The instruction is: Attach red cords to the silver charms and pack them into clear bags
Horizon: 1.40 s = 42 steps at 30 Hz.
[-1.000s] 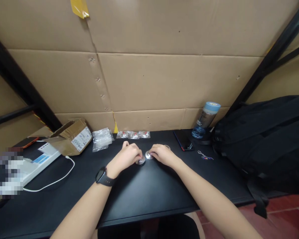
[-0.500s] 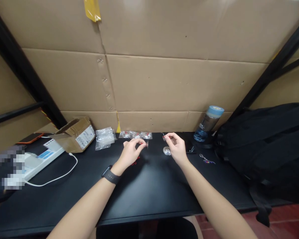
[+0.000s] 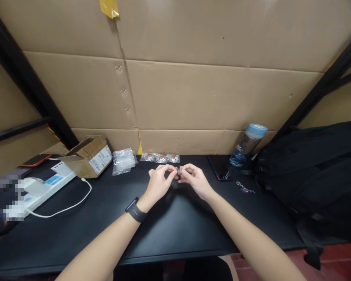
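Observation:
My left hand [image 3: 160, 180] and my right hand [image 3: 196, 181] meet above the black table, fingertips almost touching. Thumb and forefinger of the left are pinched on a small piece with a red bit on it. Between the fingertips is a small round piece [image 3: 179, 173], dark and partly shiny, which the right hand pinches. Fingers cover most of both pieces, so their kind is unclear. Beyond the hands, small clear packets [image 3: 160, 158] lie in a row, each with a round shiny thing and some red inside.
Clear plastic bags [image 3: 124, 160] and an opened cardboard box [image 3: 90, 158] are at the left, near a white power strip [image 3: 43, 191] with a cable. To the right are a phone [image 3: 220, 168], a keychain [image 3: 245, 188], a blue-lidded bottle [image 3: 247, 146] and a black backpack [image 3: 316, 175].
My hands were apart, each pinching a thin disc; now they have come together. The round silver piece beside my right hand is no longer visible on the table, and more of the phone shows.

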Tool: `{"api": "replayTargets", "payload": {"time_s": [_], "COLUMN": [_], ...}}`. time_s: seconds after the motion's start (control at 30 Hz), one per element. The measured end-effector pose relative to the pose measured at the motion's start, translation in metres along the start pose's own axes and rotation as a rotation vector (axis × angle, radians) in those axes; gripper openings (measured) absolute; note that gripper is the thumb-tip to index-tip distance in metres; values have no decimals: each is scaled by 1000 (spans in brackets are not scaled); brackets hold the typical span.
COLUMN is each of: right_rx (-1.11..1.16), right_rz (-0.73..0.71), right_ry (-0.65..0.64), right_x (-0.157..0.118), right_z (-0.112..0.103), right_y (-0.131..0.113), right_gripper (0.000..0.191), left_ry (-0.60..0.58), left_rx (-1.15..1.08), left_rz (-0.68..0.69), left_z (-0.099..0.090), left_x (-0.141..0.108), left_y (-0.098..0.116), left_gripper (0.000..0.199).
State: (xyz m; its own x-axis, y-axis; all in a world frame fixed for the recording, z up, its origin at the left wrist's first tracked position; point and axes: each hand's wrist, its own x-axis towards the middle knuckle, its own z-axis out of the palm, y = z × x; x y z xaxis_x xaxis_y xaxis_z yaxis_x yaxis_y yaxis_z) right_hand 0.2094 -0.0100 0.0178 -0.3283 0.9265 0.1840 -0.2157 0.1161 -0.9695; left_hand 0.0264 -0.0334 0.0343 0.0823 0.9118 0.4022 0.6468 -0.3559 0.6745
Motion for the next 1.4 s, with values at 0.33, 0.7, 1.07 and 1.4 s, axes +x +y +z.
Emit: {"api": "replayTargets", "payload": {"time_s": [0.33,0.7,1.07,1.4], "right_rx": [-9,96,57,-147], "right_rz": [46,155,160,7], "right_ry": [-39,17,-12,-38], "right_x": [-2,-2,-4,-1], "right_z": [-3,-1,-2,-12], "right_y": [-3,-3,0,-7], "right_gripper": [30,54,65,58], "left_ry": [-26,-12,-40,130], "left_rx": [4,11,116,682], "left_rz": [36,70,160,-307], "left_z": [-3,1,-6,-101], "left_x": [3,3,8,27], "left_y": [-3,-9,-12,-115], "left_gripper": [16,13,22,21]}}
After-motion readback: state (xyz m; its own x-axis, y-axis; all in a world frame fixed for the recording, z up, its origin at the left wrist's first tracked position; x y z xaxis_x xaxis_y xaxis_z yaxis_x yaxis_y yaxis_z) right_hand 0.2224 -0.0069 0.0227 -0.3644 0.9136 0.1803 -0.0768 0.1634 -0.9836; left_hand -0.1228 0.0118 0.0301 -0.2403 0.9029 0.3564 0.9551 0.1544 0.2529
